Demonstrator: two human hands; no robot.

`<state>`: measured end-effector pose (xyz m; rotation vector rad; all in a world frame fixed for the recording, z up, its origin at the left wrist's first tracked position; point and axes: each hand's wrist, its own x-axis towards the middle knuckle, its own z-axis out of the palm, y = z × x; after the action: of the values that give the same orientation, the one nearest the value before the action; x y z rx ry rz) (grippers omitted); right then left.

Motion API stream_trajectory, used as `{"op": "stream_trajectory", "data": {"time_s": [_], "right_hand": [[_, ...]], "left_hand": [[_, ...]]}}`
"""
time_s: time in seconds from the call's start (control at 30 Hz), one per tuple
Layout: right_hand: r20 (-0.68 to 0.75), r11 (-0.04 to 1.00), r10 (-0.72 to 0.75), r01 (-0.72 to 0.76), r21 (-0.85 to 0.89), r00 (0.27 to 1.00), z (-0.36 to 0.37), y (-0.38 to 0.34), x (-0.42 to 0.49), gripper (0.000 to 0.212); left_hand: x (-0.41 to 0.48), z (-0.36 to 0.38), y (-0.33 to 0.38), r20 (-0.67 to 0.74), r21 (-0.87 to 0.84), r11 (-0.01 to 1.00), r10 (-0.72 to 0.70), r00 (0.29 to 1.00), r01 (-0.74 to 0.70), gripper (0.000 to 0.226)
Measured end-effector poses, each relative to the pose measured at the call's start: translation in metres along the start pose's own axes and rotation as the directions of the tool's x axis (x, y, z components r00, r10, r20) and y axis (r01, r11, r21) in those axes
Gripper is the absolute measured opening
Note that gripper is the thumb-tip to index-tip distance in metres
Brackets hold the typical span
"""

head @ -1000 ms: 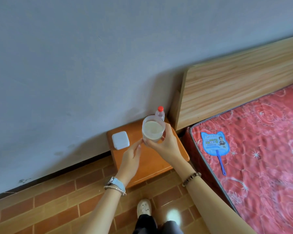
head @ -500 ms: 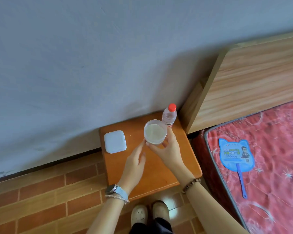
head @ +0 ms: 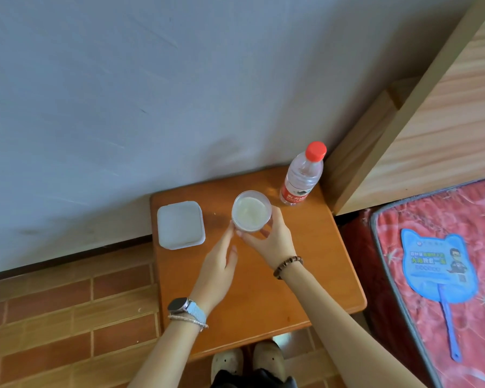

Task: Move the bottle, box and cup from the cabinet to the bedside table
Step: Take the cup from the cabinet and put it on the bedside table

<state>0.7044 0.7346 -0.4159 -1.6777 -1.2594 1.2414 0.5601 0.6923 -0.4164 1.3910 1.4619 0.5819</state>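
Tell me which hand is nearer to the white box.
Left. The left hand lies just right of the white box; the right hand is farther right, holding the cup.

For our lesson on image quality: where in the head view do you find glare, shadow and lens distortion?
Head view: glare on the floor by the shoes, a sheen on the table beside the bottle; a soft shadow on the wall left of the bottle; the wide lens tilts the headboard; the cup is sharp.
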Motion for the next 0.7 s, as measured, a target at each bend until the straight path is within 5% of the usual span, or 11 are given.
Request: {"op": "stream_trajectory", "data": {"time_s": [0.7], "right_hand": [[0.057, 0.996, 0.025, -0.020, -0.084, 0.998, 0.002, 0.034, 0.026, 0.070]], "left_hand": [[0.029, 0.012, -0.023, -0.026, 0.082, 0.996, -0.018, 0.999, 0.021, 0.054]]}}
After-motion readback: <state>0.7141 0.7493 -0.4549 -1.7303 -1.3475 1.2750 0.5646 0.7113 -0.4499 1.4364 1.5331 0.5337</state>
